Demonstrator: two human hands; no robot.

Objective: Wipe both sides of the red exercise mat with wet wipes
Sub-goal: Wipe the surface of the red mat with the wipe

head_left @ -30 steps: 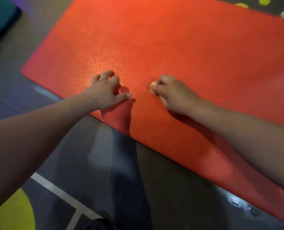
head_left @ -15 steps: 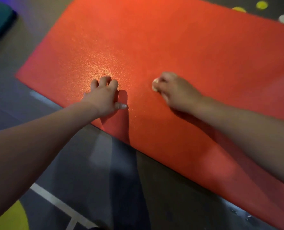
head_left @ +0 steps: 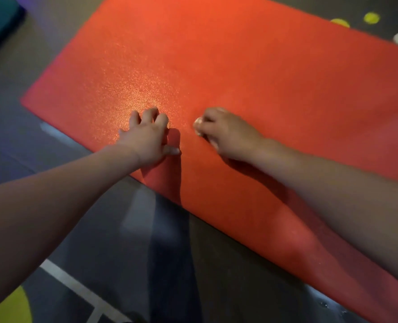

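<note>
Red mat (head_left: 251, 66) long axis upper-left to lower-right; right hand (head_left: 226, 134) grip holding wipe (head_left: 198, 124).

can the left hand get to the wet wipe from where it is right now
Probably yes. The left hand rests spread on the red mat, close beside the right hand, with only bare mat between. The wipe, though, is bunched inside the right hand's fingers, barely showing.

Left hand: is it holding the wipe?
No. The left hand rests bare on the mat; the wipe is bunched in the right hand.
</note>
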